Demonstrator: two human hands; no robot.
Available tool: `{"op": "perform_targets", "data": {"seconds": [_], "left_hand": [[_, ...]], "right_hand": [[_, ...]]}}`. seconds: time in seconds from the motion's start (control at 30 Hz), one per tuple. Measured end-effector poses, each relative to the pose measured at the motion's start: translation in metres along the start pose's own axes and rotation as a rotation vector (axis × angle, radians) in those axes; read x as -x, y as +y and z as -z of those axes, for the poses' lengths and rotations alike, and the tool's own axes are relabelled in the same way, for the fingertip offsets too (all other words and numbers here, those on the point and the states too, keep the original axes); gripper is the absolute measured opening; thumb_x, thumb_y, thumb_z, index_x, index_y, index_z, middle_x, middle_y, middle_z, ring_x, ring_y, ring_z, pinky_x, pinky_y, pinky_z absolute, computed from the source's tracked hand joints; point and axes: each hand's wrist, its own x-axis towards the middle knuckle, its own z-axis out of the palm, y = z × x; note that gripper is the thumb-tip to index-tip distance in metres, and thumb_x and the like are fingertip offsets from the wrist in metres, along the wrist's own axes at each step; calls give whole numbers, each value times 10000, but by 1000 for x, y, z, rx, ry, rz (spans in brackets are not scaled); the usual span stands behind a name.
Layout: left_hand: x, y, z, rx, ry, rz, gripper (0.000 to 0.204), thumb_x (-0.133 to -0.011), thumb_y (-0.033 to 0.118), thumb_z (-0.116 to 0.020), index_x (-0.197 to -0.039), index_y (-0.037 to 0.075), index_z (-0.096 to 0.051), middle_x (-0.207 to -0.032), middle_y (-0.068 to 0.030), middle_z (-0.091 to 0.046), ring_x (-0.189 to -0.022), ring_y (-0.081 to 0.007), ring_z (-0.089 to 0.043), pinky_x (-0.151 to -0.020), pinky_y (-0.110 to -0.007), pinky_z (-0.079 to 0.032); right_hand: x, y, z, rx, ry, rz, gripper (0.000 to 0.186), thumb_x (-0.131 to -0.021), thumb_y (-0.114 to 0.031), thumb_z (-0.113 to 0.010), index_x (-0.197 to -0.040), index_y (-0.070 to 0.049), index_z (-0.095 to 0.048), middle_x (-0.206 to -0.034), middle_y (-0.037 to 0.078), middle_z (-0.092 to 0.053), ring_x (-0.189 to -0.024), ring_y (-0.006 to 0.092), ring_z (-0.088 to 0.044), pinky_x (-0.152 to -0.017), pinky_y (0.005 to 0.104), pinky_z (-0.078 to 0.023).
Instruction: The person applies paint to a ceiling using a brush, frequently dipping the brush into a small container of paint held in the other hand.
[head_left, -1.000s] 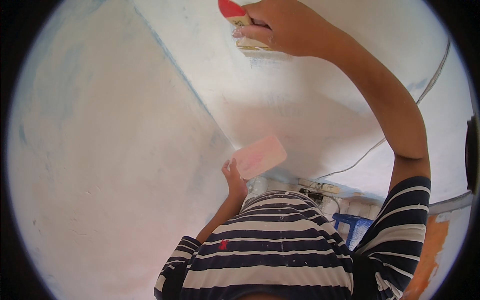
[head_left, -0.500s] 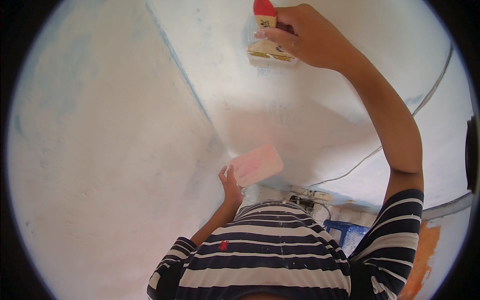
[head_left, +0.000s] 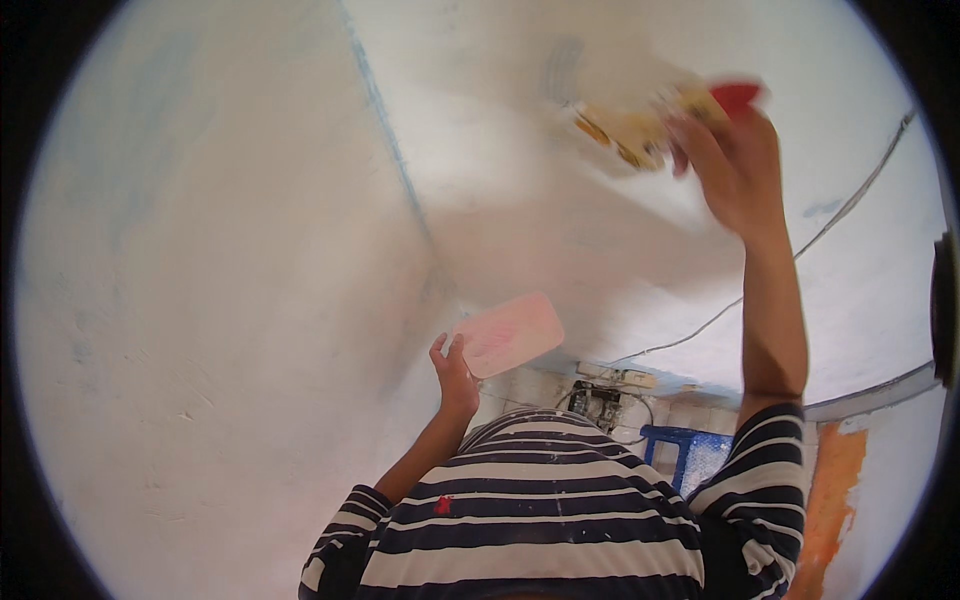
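Brush (head_left: 640,132), gripped in right hand (head_left: 735,175), had been swung rightward and turned sideways near wall (head_left: 510,170), stroke angle apparently changed, contact blurred, while pink tray (head_left: 514,334) was held below by left hand (head_left: 457,385).

Head view: from my remote station I could read no words, numbers or signs. The brush (head_left: 640,130) was blurred, and I could not resolve any lettering on its pale handle (head_left: 703,103). The small red mark (head_left: 443,504) on the striped shirt (head_left: 540,520) gave me no legible character.
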Motion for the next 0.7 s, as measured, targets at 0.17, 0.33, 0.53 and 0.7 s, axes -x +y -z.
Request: {"op": "perform_targets", "data": {"seconds": [0.17,0.33,0.53,0.7], "left_hand": [[-5,2,21,139,-64,13,545,-983,274,-548,-1405,153,-226,-1318,-133,-463,-1216,-248,-507,-938,-415,-481],[-23,-23,50,38,-129,-206,516,-974,124,-524,-1400,134,-233,-1313,-120,-455,-1206,-235,-492,-974,-349,-446],[-5,32,16,204,-170,-107,591,-926,0,-511,-1421,120,-212,-1315,-120,-423,-1163,-178,-463,-985,-310,-411],[3,50,10,192,-322,-295,642,-890,-42,-503,-1430,122,-196,-1274,-139,-452,-1155,-172,-472,-1017,-313,-393]], "right_hand": [[145,36,-62,-448,180,-196,167,-920,-27,-595,-1050,71,-633,-806,123,-687,-680,177,-671,-600,289,-530],[209,34,-117,-699,153,-543,199,-896,8,-615,-1088,62,-624,-877,179,-687,-744,221,-694,-630,302,-548],[224,14,-124,-275,-29,-91,271,-754,43,-744,-985,-45,-632,-887,156,-707,-769,274,-705,-689,332,-568],[236,-7,-140,-226,-132,-132,344,-683,70,-794,-950,-37,-607,-946,191,-687,-868,313,-697,-731,340,-560]]}}
